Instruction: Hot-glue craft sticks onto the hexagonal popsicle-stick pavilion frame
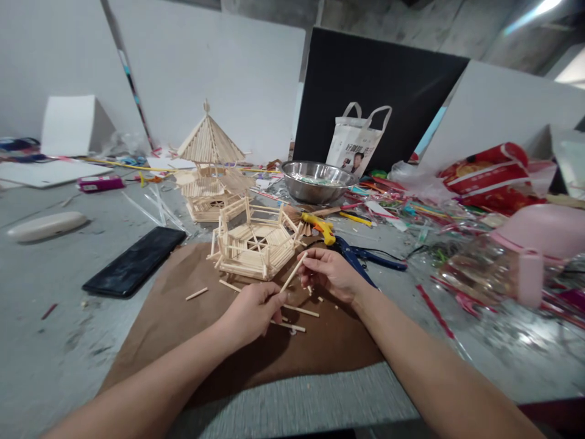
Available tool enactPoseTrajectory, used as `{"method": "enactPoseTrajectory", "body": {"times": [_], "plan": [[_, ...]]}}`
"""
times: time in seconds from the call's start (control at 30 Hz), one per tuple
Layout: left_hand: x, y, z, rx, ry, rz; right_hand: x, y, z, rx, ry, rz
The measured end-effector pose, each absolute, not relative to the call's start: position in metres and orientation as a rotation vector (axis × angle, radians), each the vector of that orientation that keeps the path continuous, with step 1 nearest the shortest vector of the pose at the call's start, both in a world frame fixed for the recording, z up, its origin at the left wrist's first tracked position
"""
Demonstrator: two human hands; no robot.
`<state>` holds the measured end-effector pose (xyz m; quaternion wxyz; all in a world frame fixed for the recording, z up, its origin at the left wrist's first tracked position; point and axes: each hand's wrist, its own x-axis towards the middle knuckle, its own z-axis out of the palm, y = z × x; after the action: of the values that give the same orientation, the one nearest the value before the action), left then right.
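A thin wooden stick is held slantwise between my two hands. My left hand pinches its lower end, and my right hand pinches the upper end. Just beyond them stands a wooden-stick frame, many-sided, with low railings and a spoked opening in its floor. Several loose sticks lie under and beside my hands on a brown sheet. A short stick piece rests to the left. Behind the frame rises a stick pavilion model with a pointed roof.
A black phone lies left of the sheet. To the right are a yellow glue-gun-like nozzle and blue-handled pliers. Farther back stand a metal bowl and a white bag. A pink-lidded clear jug sits at right amid clutter.
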<state>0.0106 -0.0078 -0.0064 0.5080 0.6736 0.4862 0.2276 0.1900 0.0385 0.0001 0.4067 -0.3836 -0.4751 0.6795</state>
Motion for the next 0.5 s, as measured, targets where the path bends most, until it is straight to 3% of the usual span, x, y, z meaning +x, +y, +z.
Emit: {"method": "enactPoseTrajectory", "body": {"times": [0.5], "plan": [[0.0076, -0.0044, -0.0096, 1.759, 1.332, 0.575, 0.1884, 0.0380, -0.0010, -1.008, -1.220, 1.608]]}}
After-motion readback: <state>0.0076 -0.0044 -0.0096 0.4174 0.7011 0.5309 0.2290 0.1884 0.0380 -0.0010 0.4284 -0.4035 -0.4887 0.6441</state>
